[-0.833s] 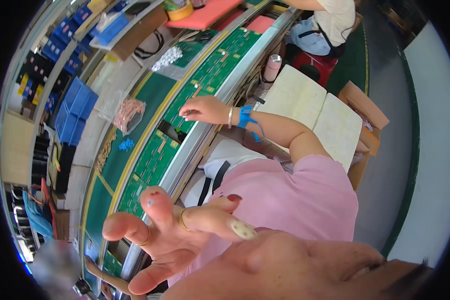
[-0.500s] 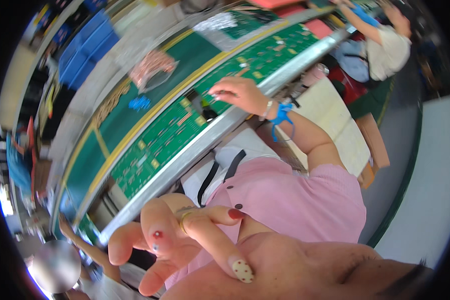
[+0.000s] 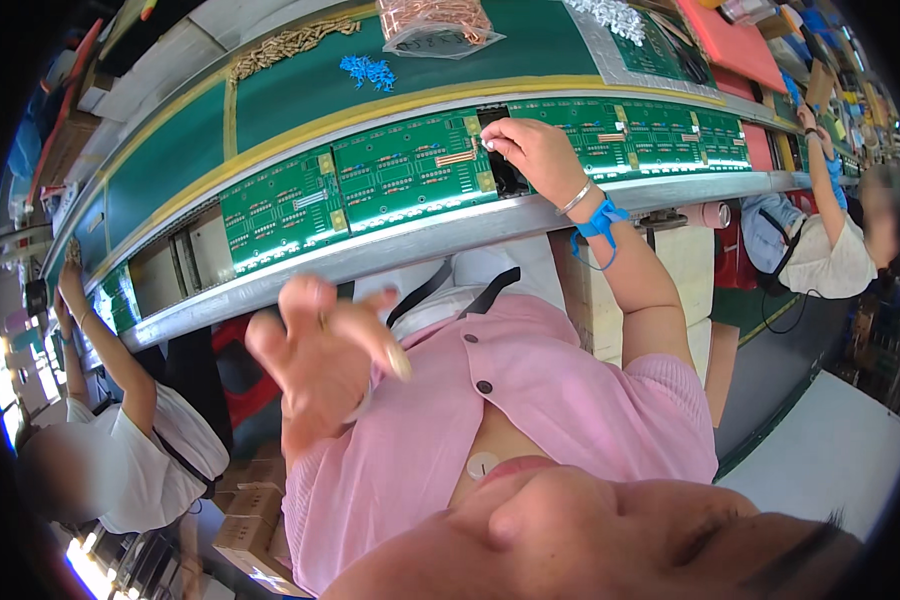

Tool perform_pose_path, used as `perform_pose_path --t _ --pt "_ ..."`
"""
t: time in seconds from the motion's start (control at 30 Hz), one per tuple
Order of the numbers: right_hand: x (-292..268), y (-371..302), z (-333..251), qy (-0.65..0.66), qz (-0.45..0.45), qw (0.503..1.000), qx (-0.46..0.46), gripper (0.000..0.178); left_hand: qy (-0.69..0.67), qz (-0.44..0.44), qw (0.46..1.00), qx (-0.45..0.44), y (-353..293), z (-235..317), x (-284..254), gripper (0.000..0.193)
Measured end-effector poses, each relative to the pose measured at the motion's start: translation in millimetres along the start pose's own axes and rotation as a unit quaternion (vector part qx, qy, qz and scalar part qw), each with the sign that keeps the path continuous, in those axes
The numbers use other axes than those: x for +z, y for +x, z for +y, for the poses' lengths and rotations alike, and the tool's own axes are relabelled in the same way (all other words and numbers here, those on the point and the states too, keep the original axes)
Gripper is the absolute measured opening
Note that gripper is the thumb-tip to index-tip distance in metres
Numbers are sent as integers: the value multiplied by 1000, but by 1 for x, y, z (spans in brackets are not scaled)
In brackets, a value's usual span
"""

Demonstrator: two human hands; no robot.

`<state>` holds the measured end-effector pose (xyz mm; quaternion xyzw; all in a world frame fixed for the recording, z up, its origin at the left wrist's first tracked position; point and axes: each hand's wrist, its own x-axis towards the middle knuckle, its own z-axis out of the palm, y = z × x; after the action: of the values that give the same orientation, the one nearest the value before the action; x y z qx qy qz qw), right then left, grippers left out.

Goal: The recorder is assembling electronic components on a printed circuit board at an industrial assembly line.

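My left hand (image 3: 320, 350) is raised in front of my pink top, apart from the work line. Its fingers are spread and bent, slightly smeared, with nothing visible in them. Over the line, my right hand (image 3: 542, 158) has its fingertips pinched beside the right end of a green circuit board (image 3: 410, 168). Whether the small white spot at the fingertips is a nail or a part, I cannot tell. A blue wrist strap (image 3: 602, 216) is on that arm. Another circuit board (image 3: 280, 212) lies to the left, and further boards (image 3: 660, 138) run to the right.
A metal rail (image 3: 390, 250) edges the line on my side. Beyond the boards lie blue small parts (image 3: 368, 72), tan small parts (image 3: 295, 45), a bag of copper-coloured pieces (image 3: 435, 28) and white small parts (image 3: 610, 18). Co-workers (image 3: 160, 430) sit left and right.
The view has turned and levelled. My left hand has moved away from near my face toward the rail, fingers still apart. My right hand stays over the line with its fingertips together.
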<state>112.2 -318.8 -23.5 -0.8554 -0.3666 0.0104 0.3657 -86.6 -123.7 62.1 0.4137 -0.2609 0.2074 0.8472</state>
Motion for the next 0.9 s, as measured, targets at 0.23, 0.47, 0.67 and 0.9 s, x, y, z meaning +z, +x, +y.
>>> perform_pose_path --t 0.23,0.47,0.67,0.9 --pt "8 12 -1 -1 -42 999 22 12 181 261 942 -107 -61 -11 -70 54" --pt "11 18 -3 -52 -44 998 -6 12 206 352 908 -96 -76 -9 -97 38" --pt "15 20 0 -113 -14 989 -99 10 187 322 921 -114 -75 -12 -115 37" --pt "14 20 -3 -125 -39 986 -100 12 158 325 925 -114 -80 -11 -118 34"
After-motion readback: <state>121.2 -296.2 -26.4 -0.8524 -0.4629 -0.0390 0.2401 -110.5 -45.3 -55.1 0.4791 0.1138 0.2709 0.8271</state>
